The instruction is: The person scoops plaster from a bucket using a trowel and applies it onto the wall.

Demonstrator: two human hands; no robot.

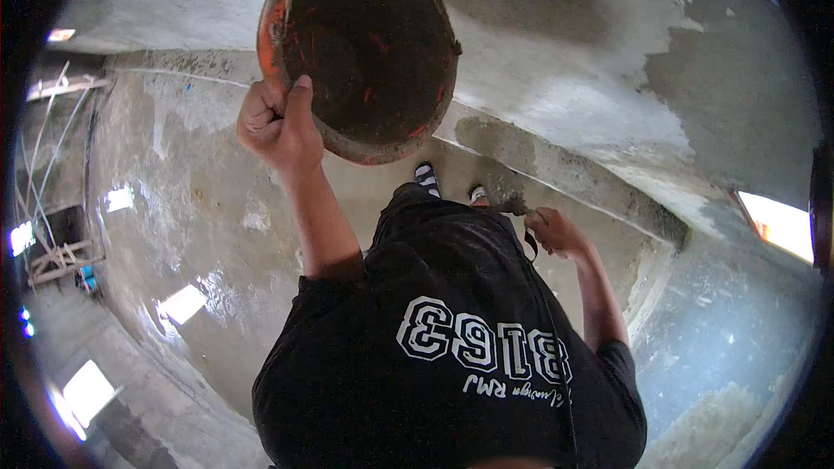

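Note:
My left hand (282, 126) grips the rim of a round orange-red bucket (373, 69), with the thumb over the edge. Dried grey-brown mortar coats most of the bucket, and its mouth is tipped toward me. A thin handle runs along its far side. Low at my right side, my right hand (554, 233) is closed around the handle of a small tool, which looks like a trowel (512, 206) with mortar on it. Its blade shows only in part. A dark strap (530, 246) hangs just beside that hand.
In front of me rises a plastered wall (556, 52) with darker damp patches. A low ledge (565, 165) runs along its foot. My sandalled feet (426, 177) stand on a wet concrete floor (217, 208). Wooden poles (52, 156) stand at the far left, and a bright window opening (777, 224) is at the right.

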